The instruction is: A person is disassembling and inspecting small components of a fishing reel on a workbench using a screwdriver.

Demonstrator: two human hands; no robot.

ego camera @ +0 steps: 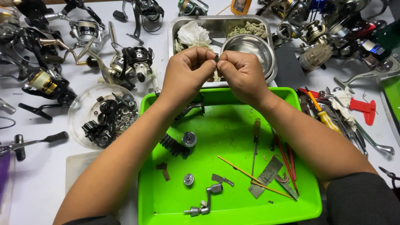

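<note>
Both your hands, left hand (pixel 186 71) and right hand (pixel 241 74), pinch small dark part (pixel 216 58); keep it over green tray (pixel 233 98), catch drops.

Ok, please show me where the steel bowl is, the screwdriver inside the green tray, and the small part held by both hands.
steel bowl (pixel 249 46): head view, on its inner wall.
screwdriver (pixel 256 128): head view, on its brown handle.
small part (pixel 216 58): head view, on the dark piece between the fingertips of both hands.
</note>
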